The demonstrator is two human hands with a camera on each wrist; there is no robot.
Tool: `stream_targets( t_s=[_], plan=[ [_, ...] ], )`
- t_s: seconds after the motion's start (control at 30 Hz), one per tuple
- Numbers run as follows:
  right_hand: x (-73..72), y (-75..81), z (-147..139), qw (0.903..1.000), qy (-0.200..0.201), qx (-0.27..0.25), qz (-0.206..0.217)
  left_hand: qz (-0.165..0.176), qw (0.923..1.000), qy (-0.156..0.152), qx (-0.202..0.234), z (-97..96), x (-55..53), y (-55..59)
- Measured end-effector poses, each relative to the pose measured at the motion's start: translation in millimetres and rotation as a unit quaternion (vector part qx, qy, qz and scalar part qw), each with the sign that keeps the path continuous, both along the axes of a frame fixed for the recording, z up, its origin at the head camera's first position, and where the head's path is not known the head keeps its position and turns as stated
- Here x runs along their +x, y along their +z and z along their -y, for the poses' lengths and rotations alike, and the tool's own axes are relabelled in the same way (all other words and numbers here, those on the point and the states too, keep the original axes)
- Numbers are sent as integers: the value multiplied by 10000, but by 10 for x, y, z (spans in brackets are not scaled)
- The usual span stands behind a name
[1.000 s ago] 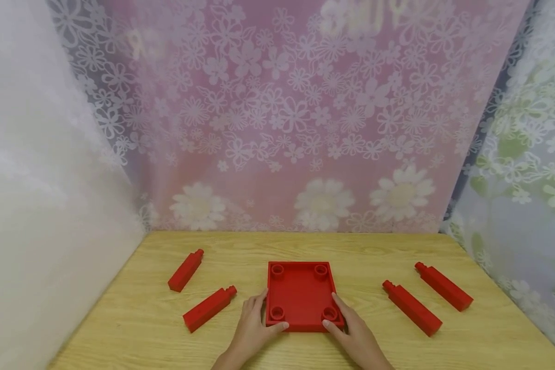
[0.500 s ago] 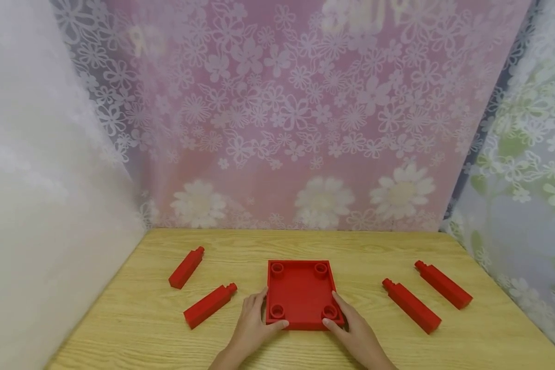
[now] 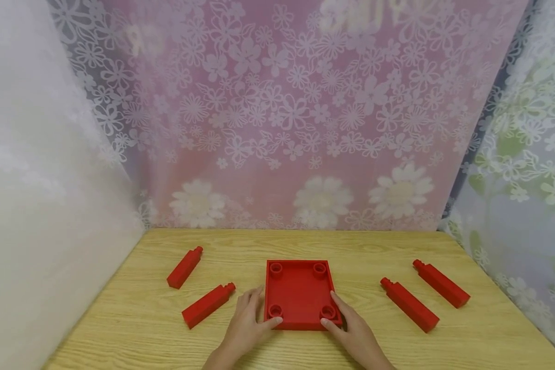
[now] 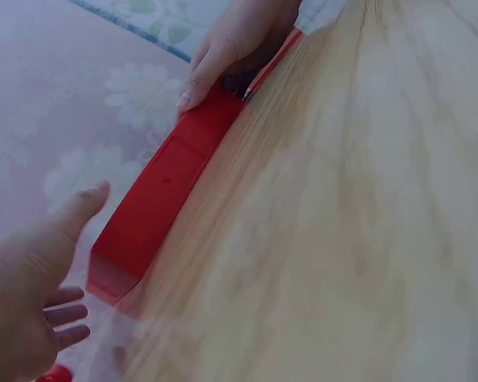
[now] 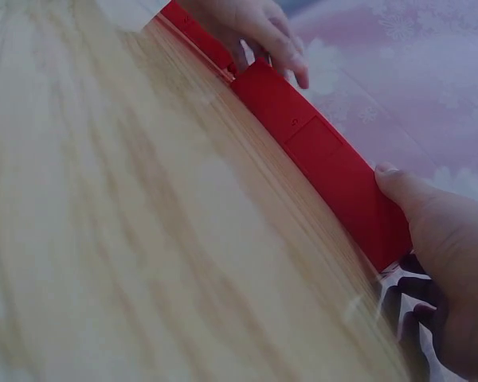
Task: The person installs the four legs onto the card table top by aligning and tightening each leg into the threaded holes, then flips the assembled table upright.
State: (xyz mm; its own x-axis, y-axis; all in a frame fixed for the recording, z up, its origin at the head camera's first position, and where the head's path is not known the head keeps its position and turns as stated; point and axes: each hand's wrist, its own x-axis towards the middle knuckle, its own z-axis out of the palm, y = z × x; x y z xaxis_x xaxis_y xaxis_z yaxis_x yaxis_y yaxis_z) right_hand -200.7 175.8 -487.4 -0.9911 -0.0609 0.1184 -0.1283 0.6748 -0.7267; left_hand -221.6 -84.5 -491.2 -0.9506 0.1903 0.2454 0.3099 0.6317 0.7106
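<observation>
A square red tray-like board (image 3: 300, 293) lies flat on the table, with a raised rim and a round socket in each corner. Beside its near left corner, my left hand (image 3: 245, 326) has its thumb and fingers spread; the left wrist view shows the thumb apart from the board's side wall (image 4: 155, 187). At the near right corner my right hand (image 3: 357, 331) holds the board, thumb on the front rim and fingers along the right side. Two red square-sectioned legs (image 3: 208, 306) with narrow knobbed ends lie to the left, two more red legs (image 3: 410, 306) to the right.
The wood-grain table (image 3: 351, 246) ends at a pink flowered cloth (image 3: 277, 128) at the back. A pale white sheet (image 3: 51, 180) hangs on the left, and a flowered cloth (image 3: 527, 169) on the right.
My left hand has loosened and shifted slightly left, its thumb and fingers moving off the board. My right hand keeps its hold. The board and legs stay in place.
</observation>
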Motion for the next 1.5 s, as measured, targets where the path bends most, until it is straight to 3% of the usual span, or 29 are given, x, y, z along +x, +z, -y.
stream_targets(
  t_s=[0.13, 0.23, 0.3, 0.4, 0.47, 0.57, 0.7, 0.9, 1.13, 1.5],
  plan=[
    [9, 0, 5, 10000, 19, -21, -6, -580, 9979, 254, 164, 181, 31, 145],
    [13, -4, 6, 10000, 25, -52, 5, -1112, 9919, 585, 197, 375, 48, 246],
    [13, -4, 6, 10000, 16, -81, 26, -1483, 9856, 803, 94, 528, 43, 268],
    [18, 5, 2, 10000, 22, -73, 7, -1758, 9786, 1065, -87, 775, 29, 241],
    [18, 12, -2, 10000, 53, -42, -33, -1707, 9781, 1189, -98, 930, 22, 195],
    [19, 23, -5, 9999, 71, 11, -85, -1177, 9839, 1311, 313, 1113, 9, 113],
    [5, 14, -3, 10000, 35, -19, -74, -589, 9855, 1329, 878, 1234, -12, 32],
    [6, 6, 1, 9999, 50, -34, -97, -541, 9896, 1152, 678, 1244, 4, -21],
    [9, 10, -9, 10000, 25, -3, -84, -265, 9891, 1212, 796, 1248, -5, -56],
    [-1, -5, -3, 10000, -38, 58, -69, -314, 9884, 1339, 649, 1252, -6, -37]
  ],
)
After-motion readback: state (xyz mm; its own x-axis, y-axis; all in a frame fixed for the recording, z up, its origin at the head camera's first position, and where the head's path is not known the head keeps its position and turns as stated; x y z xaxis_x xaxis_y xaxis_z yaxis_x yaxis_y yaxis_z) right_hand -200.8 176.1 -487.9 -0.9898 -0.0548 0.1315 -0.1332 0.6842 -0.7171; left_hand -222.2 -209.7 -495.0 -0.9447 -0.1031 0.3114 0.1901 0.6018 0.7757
